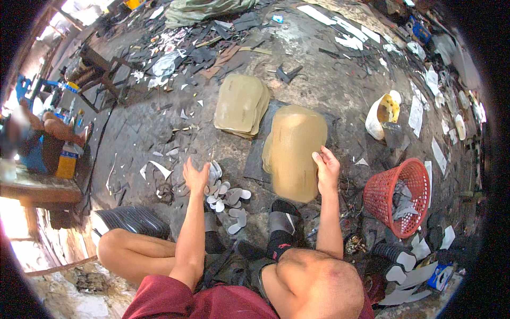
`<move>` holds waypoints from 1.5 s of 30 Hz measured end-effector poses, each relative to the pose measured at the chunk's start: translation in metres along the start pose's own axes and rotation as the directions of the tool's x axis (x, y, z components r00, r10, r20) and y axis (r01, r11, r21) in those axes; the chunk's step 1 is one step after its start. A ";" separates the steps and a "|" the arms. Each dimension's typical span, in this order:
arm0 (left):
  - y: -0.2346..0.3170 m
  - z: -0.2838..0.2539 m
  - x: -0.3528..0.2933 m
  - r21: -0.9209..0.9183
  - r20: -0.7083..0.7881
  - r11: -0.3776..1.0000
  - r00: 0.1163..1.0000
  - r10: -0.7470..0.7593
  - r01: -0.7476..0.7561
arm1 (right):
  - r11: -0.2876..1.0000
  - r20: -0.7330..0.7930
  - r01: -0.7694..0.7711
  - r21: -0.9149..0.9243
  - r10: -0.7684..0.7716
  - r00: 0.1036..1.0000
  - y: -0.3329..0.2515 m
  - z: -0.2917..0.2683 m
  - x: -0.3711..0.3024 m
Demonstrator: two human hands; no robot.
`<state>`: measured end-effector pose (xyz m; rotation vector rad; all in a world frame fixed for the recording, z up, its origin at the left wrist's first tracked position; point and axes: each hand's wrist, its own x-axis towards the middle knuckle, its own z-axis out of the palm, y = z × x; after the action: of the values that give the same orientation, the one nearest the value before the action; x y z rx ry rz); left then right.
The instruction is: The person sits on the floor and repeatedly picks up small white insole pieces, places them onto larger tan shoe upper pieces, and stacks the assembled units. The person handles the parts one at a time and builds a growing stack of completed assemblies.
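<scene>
left hand point(196, 175): empty, spread wide, palm down beside grey pieces point(228, 195), not clear if touching them
right hand point(327, 167): at right edge of tan stack point(298, 151), thumb over the edge, gap narrow; cannot tell if gripping or only resting there
tan stack: on floor point(340, 87) ahead of the feet, partly over dark mat point(256, 162); rounded sheets, top one glossy and offset right, edges of lower ones showing on its left
second stack point(240, 102): same kind of sheet, duller, just beyond and left of tan stack, layers slightly fanned along the lower and right edges
grey pieces: small, rounded, loose pile on floor between left hand and tan stack, some paler, a few split off toward the feet
basket point(376, 198): red, perforated, tilted with mouth to the right, right of right hand; grey scraps point(404, 201) inside
container point(375, 123): white outside, yellow inside, on its side, beyond basket
black stack point(133, 220): curved layers nested together, left of left forearm, near the knee
white scraps point(159, 169): scattered on floor left of left hand
white strips point(348, 27): long, flat, at far right of floor
desk point(40, 194): low, wooden, at left edge
other person point(56, 127): partly in view above desk, near yellow-and-blue box point(66, 165)
</scene>
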<state>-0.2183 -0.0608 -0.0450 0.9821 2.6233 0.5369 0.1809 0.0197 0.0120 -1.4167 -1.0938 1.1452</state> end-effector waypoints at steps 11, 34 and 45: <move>0.004 0.064 -0.058 -0.250 -0.031 0.951 0.983 0.181 -0.183 | 0.773 0.752 0.563 -0.293 -0.177 0.635 0.034 0.084 -0.124; 0.008 0.035 -0.138 -0.218 0.505 0.944 0.799 0.326 -0.247 | 0.367 0.911 0.837 -0.406 0.085 0.404 0.077 0.087 -0.132; 0.032 -0.005 -0.120 -0.381 0.465 0.925 0.862 0.200 -0.009 | 0.562 0.497 0.758 -0.332 -0.579 0.647 0.054 0.088 -0.120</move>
<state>-0.1148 -0.1210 -0.0105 0.9861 1.9304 0.6663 0.0797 -0.0920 -0.0355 -0.9801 -2.1047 0.5102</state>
